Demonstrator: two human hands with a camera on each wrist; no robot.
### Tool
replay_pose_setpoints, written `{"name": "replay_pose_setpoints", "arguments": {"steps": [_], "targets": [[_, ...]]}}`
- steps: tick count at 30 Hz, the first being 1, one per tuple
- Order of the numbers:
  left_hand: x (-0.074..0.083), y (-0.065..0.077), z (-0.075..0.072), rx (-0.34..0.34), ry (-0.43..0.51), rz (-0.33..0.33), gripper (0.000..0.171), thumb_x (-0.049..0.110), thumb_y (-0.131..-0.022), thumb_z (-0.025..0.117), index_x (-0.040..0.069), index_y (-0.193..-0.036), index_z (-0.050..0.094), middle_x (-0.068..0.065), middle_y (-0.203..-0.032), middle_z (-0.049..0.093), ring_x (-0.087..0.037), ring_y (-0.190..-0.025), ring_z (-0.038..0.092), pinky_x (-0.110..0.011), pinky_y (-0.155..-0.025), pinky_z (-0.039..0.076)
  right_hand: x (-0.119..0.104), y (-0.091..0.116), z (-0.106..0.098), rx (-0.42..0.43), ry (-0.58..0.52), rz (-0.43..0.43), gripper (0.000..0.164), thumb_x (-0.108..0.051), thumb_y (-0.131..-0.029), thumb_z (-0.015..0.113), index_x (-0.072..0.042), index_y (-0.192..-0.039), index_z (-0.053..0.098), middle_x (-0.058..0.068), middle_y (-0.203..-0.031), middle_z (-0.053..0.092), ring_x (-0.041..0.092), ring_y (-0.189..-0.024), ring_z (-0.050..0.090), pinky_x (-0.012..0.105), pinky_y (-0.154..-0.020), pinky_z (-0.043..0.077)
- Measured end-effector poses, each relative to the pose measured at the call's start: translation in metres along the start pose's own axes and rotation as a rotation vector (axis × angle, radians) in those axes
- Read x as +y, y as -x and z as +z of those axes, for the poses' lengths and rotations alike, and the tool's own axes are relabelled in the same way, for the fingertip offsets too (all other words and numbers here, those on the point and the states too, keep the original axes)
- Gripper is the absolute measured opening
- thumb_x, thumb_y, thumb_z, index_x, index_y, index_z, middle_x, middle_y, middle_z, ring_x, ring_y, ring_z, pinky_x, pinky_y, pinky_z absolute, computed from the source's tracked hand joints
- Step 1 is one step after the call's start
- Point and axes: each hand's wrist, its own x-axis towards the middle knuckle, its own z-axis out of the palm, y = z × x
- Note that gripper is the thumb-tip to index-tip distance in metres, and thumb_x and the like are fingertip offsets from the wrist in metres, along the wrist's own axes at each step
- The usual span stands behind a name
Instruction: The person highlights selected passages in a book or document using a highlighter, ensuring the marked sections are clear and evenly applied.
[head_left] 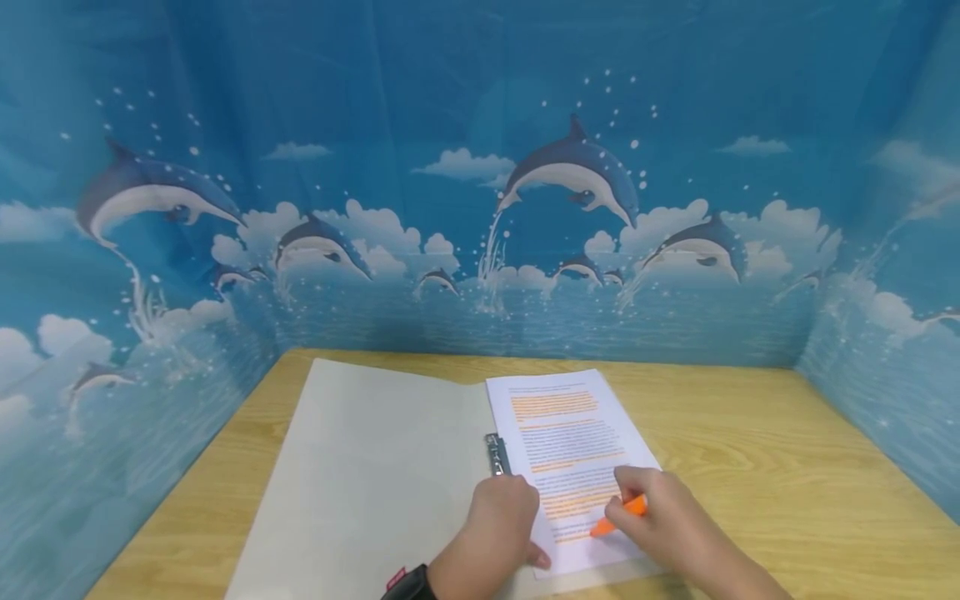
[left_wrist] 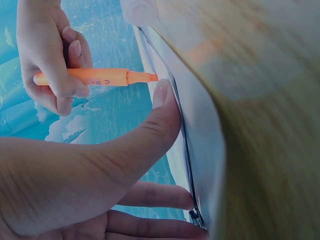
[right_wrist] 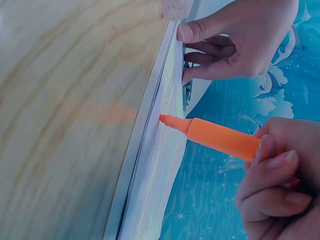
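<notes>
My right hand [head_left: 667,518] grips an uncapped orange highlighter [right_wrist: 222,139] with its fingers. The highlighter's tip touches the printed sheet [head_left: 573,460] near the lower lines of text, at the end of an orange stroke. Several passages higher on the page carry orange marking. My left hand [head_left: 498,518] rests on the lower left of the page, its thumb pressing the paper near the bottom. In the left wrist view, its fingers reach to the metal clip [left_wrist: 196,219]. The sheet lies on the right side of an opened pale folder [head_left: 375,467].
The folder's cover spreads across the left of the wooden table [head_left: 750,450]. Bare wood shows to the right of the page. A blue curtain [head_left: 450,92] printed with dolphins stands behind and on both sides. A black band [head_left: 411,586] is on my left wrist.
</notes>
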Motion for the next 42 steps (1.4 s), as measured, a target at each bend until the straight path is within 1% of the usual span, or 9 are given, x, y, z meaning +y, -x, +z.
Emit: {"name": "replay_pose_setpoints", "arguments": {"steps": [4,8,13,20,25,32,38,40,42], "targets": [[0.000,0.001,0.001,0.014,-0.001,0.003,0.071,0.071,-0.044,0.067,0.012,-0.083,0.067,0.000,-0.067,0.059,-0.012,-0.058,0.051,-0.021,-0.055,0.046,0.004,0.000,-0.004,0.002,0.017,0.004,0.030,-0.001,-0.074,0.063,-0.011,-0.061,0.037,-0.012,-0.053,0.031,0.000,-0.046,0.027,0.016,-0.042,0.028],[-0.001,0.001,0.001,0.018,-0.009,0.004,0.071,0.072,-0.044,0.066,0.012,-0.082,0.067,-0.001,-0.065,0.058,-0.011,-0.056,0.051,-0.021,-0.054,0.046,0.007,0.001,-0.007,-0.010,0.006,0.042,0.029,-0.002,-0.075,0.063,-0.010,-0.061,0.039,-0.011,-0.054,0.029,0.001,-0.046,0.027,0.017,-0.042,0.027],[-0.001,0.002,0.000,0.023,-0.002,0.006,0.072,0.071,-0.044,0.067,0.011,-0.083,0.067,-0.001,-0.064,0.058,-0.012,-0.055,0.050,-0.021,-0.053,0.045,0.011,0.003,-0.010,0.034,0.038,0.049,0.031,-0.002,-0.073,0.063,-0.012,-0.060,0.037,-0.012,-0.053,0.024,0.001,-0.046,0.023,0.016,-0.043,0.024],[0.000,0.002,-0.001,0.007,0.007,0.000,0.071,0.070,-0.044,0.068,0.012,-0.084,0.067,-0.001,-0.066,0.058,-0.012,-0.057,0.051,-0.022,-0.055,0.046,0.017,0.004,-0.016,0.076,0.081,0.058,0.032,-0.002,-0.072,0.063,-0.013,-0.058,0.036,-0.010,-0.054,0.027,0.001,-0.048,0.027,0.017,-0.044,0.026],[0.000,0.001,-0.001,0.006,0.010,-0.007,0.071,0.070,-0.044,0.068,0.011,-0.084,0.067,-0.001,-0.066,0.059,-0.013,-0.057,0.052,-0.022,-0.055,0.047,0.023,0.007,-0.020,0.096,0.092,0.025,0.033,-0.001,-0.072,0.064,-0.013,-0.059,0.036,-0.011,-0.055,0.023,0.000,-0.049,0.023,0.017,-0.045,0.025],[0.000,0.000,0.000,-0.012,0.010,-0.013,0.072,0.070,-0.043,0.067,0.011,-0.084,0.067,-0.002,-0.066,0.059,-0.013,-0.057,0.052,-0.023,-0.056,0.048,0.029,0.007,-0.026,0.048,0.085,0.138,0.026,-0.005,-0.075,0.064,-0.012,-0.062,0.043,-0.007,-0.055,0.037,0.003,-0.049,0.031,0.019,-0.045,0.029],[0.000,0.000,0.000,-0.014,0.015,-0.016,0.073,0.070,-0.042,0.067,0.012,-0.085,0.068,-0.002,-0.066,0.059,-0.013,-0.057,0.052,-0.022,-0.056,0.048,0.036,0.008,-0.029,0.133,0.149,0.050,0.032,-0.002,-0.071,0.066,-0.014,-0.060,0.038,-0.010,-0.054,0.030,0.001,-0.048,0.027,0.017,-0.044,0.027],[0.000,0.000,0.000,-0.013,0.012,-0.014,0.073,0.070,-0.042,0.066,0.012,-0.085,0.068,-0.002,-0.066,0.059,-0.013,-0.057,0.052,-0.022,-0.056,0.048,0.038,0.009,-0.031,0.118,0.145,0.056,0.033,-0.002,-0.072,0.065,-0.013,-0.060,0.036,-0.009,-0.055,0.026,0.001,-0.049,0.026,0.018,-0.044,0.026],[0.000,0.000,0.000,-0.014,0.011,-0.013,0.073,0.070,-0.041,0.066,0.012,-0.086,0.068,-0.002,-0.067,0.059,-0.013,-0.058,0.052,-0.022,-0.057,0.048,0.039,0.010,-0.034,0.082,0.139,0.105,0.033,-0.003,-0.074,0.064,-0.012,-0.062,0.035,-0.008,-0.057,0.026,0.003,-0.049,0.027,0.019,-0.045,0.026]]}}
